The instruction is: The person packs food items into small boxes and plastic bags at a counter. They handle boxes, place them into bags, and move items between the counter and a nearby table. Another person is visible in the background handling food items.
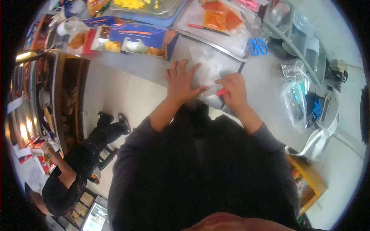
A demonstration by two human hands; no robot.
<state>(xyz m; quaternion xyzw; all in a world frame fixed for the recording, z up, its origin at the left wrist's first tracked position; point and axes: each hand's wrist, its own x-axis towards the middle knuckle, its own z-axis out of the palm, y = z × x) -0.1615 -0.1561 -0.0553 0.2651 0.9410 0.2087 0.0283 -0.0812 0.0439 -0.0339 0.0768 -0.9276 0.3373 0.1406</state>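
Observation:
On the grey metal counter (261, 83) before me lies a thin whitish sheet (209, 68) with faint writing, likely a paper slip. My left hand (183, 83) is spread flat at its left edge, fingers apart. Close to its lower right side, my right hand (234, 91) is curled around a small red object (221, 92), perhaps a marker or a handle; most of it is hidden in the fingers.
Blue takeaway boxes (136, 36) with food stand at the far edge. A metal tray (199, 36) holds orange sauce pouches (221, 18); blue-handled scissors (258, 46) lie beside it. Clear plastic bags (294, 98) sit right. At left, another person (68, 176) works at a counter.

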